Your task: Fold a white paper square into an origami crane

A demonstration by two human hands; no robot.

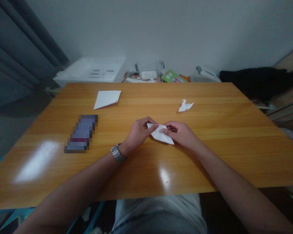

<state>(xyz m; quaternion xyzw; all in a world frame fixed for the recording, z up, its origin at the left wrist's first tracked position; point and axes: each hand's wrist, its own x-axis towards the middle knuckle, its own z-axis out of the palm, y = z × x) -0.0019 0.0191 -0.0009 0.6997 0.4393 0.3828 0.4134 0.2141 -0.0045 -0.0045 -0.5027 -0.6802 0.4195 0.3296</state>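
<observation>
The person is sitting before a wooden worktop (136,172), and both hands are meeting near its middle, over one folded white paper (163,136). The left hand (139,132) is pinching this paper at its upper left part, with the thumb lying on top and the other fingers curling behind. The right hand (182,132) is pinching it from the right side, its thumb pressing on the upper face and the fingers bending at the far edge. The paper is tilting, with one pointed corner directing toward the lower right; whether it is touching the wood, I cannot tell. A metal watch (117,153) is circling the left wrist. Beyond the right hand, well apart from it, a small paper bird (185,107) is standing with its neck up. At the far left part, some flat white paper (107,98) is lying, and nearer to the person a dark flat object (81,133) is resting, whose details are hiding under coarse blocks. Behind the far edge, a white tray (85,79) and a green booklet (173,76) are showing before the wall (161,29).
</observation>
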